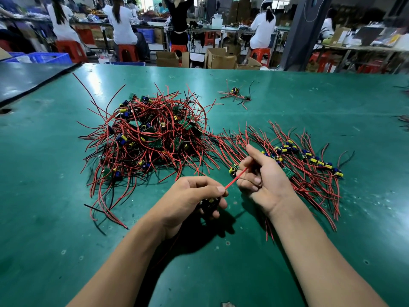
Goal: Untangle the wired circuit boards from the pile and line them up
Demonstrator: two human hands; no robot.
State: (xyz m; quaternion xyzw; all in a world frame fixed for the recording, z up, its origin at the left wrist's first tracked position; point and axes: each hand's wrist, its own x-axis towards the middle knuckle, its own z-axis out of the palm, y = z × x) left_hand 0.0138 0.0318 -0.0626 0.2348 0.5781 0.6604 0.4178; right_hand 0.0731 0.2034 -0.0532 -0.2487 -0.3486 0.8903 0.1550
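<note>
A tangled pile (152,134) of small green circuit boards with red and black wires lies left of centre on the green table (287,96). To the right, a row of boards (309,159) lies side by side with wires fanned out. My left hand (194,196) grips a dark board with its fingers curled round it, above the table's near middle. A red wire (235,178) runs taut from it to my right hand (261,176), which pinches the wire between its fingers. A single board (233,169) lies just left of my right hand.
A small separate cluster of boards and wires (236,94) lies at the far middle of the table. A dark mat (26,78) covers the far left corner. Beyond the table's far edge people sit on red stools, with cardboard boxes (219,58) and blue crates on the floor.
</note>
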